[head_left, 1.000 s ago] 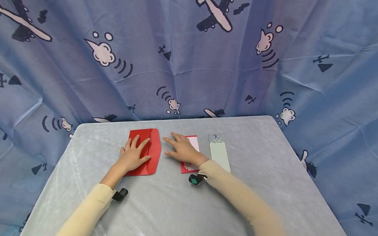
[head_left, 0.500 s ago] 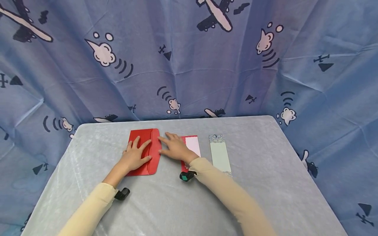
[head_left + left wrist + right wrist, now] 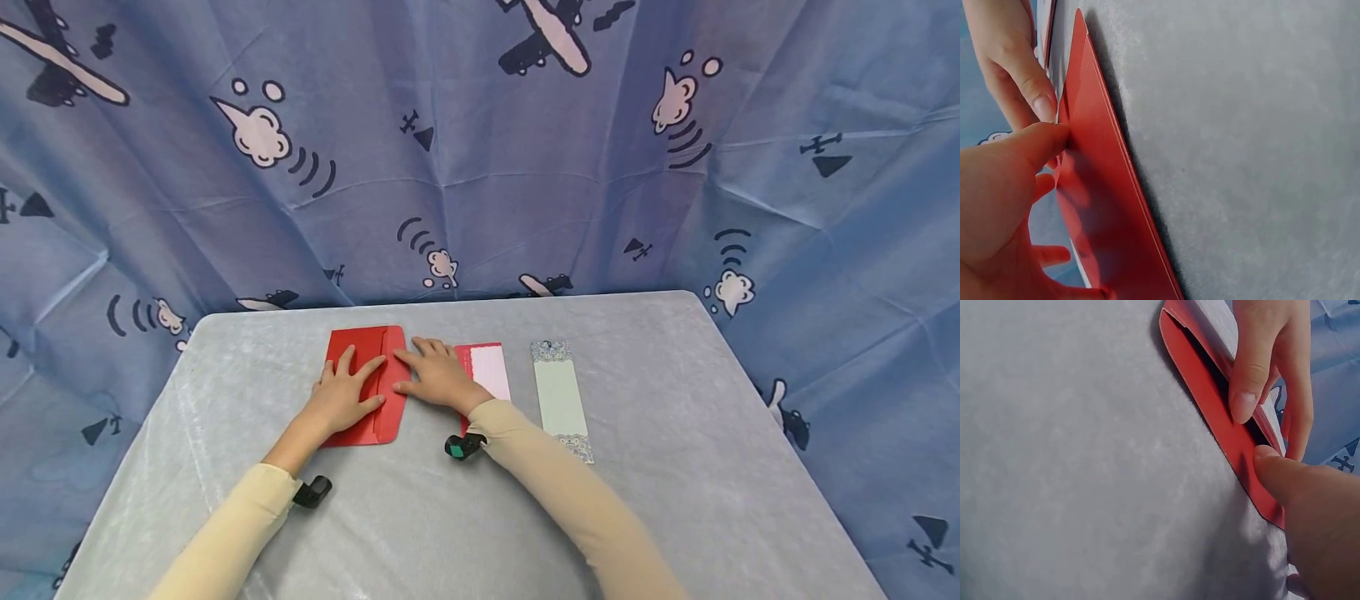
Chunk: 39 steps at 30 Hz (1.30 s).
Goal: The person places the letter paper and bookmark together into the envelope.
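Note:
A red envelope [image 3: 358, 336] lies at the left back of the table, its flap [image 3: 392, 421] folded out to the right. My left hand [image 3: 336, 402] rests on the envelope's body with the fingers spread. The right hand [image 3: 438, 379] reaches in from the right, its thumb and fingertips at the flap's outer edge. In the right wrist view, a dark slit marks the envelope's mouth [image 3: 1213, 370], with the left thumb [image 3: 1244, 407] close beside it. Partly behind the right hand and sleeve lies a red card with a white panel [image 3: 489, 369].
A long pale green card [image 3: 558, 396] with patterned ends lies right of the red card. Both sit on a grey cloth-covered table [image 3: 660, 417]. Behind its far edge hangs a blue curtain [image 3: 480, 150] printed with planes.
My right hand has moved left, from over the red card to the envelope's flap. More of the pale green card shows. The left hand has stayed on the envelope.

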### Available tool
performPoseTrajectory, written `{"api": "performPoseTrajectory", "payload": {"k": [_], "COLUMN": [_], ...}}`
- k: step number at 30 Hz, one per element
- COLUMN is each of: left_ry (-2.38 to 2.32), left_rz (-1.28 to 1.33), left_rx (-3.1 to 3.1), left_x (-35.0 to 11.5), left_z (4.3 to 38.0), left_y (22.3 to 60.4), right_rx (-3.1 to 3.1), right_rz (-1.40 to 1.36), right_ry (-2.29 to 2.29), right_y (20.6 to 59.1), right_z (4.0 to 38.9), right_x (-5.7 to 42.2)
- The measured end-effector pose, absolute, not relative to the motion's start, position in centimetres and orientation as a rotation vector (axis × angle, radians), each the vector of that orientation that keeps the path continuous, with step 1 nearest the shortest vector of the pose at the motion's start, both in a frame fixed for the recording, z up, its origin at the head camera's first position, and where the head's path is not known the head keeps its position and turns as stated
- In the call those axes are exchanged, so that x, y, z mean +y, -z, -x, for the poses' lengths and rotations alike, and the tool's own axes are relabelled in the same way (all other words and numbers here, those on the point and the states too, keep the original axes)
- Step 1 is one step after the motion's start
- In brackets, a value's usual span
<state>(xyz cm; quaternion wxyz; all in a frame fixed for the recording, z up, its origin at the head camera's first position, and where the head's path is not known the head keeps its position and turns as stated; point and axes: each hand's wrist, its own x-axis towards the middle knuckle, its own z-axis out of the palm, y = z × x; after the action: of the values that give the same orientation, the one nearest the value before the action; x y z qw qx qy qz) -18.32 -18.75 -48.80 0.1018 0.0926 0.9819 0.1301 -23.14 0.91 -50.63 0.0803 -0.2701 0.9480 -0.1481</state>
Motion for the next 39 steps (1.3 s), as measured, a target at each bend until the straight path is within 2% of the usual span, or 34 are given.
{"api": "performPoseTrajectory", "payload": {"k": [15, 39], "left_ry": [-0.338, -0.274], "left_rz": [-0.279, -0.106], "left_rx": [2.918, 2.916], "left_x": [-18.5, -17.2], "left_z": [18.2, 18.1], "left_y": [48.6, 48.4], "right_rx": [2.855, 2.872], "right_rz": [0.809, 0.803], "right_ry": [0.339, 0.361], "right_y": [50.4, 50.8], "right_z": [22.7, 22.8], "right_x": [0.9, 0.9]}}
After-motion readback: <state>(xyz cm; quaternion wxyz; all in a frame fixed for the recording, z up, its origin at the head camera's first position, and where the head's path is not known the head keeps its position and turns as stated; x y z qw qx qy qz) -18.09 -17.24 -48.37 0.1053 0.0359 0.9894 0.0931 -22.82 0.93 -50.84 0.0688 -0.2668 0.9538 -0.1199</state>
